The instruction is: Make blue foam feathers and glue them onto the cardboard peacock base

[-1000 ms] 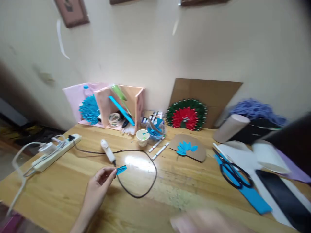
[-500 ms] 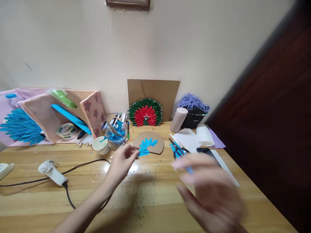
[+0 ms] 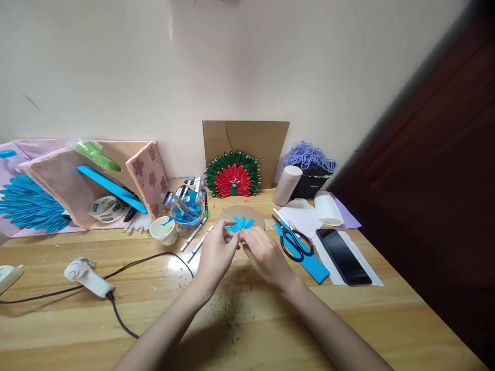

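My left hand (image 3: 219, 247) is closed in a pinch at the near edge of a round cardboard piece (image 3: 253, 213); the blue petal it pinched a moment ago is mostly hidden by the fingers. Against it, fingertip to fingertip, my right hand (image 3: 265, 252) is closed too, and what lies between its fingers is too small to make out. Just beyond the fingers, several blue petals (image 3: 243, 222) fan out on the cardboard. To the right, black-handled scissors (image 3: 296, 242) lie on a blue strip (image 3: 315, 268).
A red and green fan-shaped peacock (image 3: 233, 178) leans on a cardboard sheet (image 3: 263, 139). At left stand a paper cup (image 3: 164, 232), a tub of blue scraps (image 3: 187, 214) and a glue gun (image 3: 87, 278) with its black cord. A phone (image 3: 343, 257) lies at right, near purple yarn (image 3: 309, 157).
My right hand has swung in from the right foreground to meet my left hand at the cardboard. The scissors, blue strip and phone are now uncovered. The view has shifted slightly.
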`<action>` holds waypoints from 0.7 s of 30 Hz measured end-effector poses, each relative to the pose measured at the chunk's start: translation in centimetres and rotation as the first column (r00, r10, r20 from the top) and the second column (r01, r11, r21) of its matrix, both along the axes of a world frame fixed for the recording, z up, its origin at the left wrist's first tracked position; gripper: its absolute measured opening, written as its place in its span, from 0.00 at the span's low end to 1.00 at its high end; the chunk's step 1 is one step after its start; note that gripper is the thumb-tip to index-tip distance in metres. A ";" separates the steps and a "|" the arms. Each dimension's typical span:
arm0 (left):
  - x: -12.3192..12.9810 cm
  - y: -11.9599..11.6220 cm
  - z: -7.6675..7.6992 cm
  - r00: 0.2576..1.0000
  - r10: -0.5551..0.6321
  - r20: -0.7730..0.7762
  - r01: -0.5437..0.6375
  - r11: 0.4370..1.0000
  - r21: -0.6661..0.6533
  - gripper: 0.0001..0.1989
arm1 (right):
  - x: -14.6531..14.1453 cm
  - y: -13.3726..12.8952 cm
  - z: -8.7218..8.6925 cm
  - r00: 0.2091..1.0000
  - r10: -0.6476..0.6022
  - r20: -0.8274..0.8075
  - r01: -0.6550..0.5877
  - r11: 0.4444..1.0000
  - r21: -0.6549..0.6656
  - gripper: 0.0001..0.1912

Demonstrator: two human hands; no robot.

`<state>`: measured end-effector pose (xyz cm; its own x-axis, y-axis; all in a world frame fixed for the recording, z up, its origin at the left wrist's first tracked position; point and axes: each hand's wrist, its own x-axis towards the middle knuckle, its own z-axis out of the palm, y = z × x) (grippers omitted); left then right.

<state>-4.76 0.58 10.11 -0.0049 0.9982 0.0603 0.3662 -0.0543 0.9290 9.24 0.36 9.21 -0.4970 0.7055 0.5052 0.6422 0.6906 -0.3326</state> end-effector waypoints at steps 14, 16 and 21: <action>-2.3 11.0 -6.9 0.887 0.065 -0.458 -0.113 0.990 -0.079 0.12 | 6.3 6.7 -8.2 0.208 -0.667 -0.715 -0.295 0.654 -0.696 0.16; -2.3 11.6 -7.0 0.902 0.043 -0.429 -0.108 0.986 -0.128 0.10 | 6.2 7.3 -8.7 0.188 -0.684 -0.705 -0.322 0.635 -0.702 0.16; -2.1 11.0 -7.1 0.960 -0.019 -0.278 -0.045 0.974 -0.221 0.09 | 6.7 7.4 -8.2 0.168 -0.696 -0.698 -0.346 0.621 -0.703 0.16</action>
<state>-6.91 11.59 3.06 -0.0328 0.9861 -0.1627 0.6097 0.1487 0.7786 15.97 7.77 0.97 0.1387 0.9661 -0.2178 -0.4382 -0.1374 -0.8883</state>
